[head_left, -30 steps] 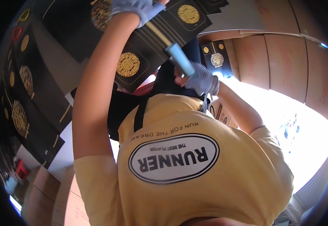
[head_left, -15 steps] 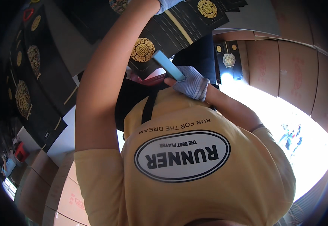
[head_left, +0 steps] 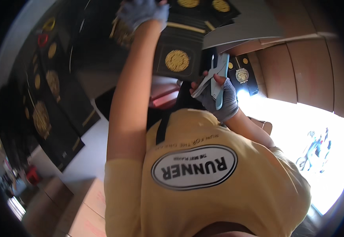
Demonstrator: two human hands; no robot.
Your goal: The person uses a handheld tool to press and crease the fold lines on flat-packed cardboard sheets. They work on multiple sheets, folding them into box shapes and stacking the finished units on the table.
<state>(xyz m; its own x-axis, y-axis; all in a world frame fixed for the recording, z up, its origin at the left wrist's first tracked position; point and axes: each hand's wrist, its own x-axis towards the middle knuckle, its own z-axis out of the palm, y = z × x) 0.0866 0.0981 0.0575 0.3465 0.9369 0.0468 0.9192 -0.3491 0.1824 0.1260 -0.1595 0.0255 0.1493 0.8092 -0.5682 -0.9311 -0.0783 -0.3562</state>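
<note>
The gloved right hand (head_left: 219, 98) grips a pale blue, flat, handled tool (head_left: 218, 77), slanted just beside a black box (head_left: 178, 55) bearing a round gold emblem. The gloved left hand (head_left: 142, 12) clasps that box's upper edge.

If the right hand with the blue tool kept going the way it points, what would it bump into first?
Probably the black folder with the gold round emblem. The right hand aims the light-blue tool up toward it, though depth is hard to judge here.
</note>
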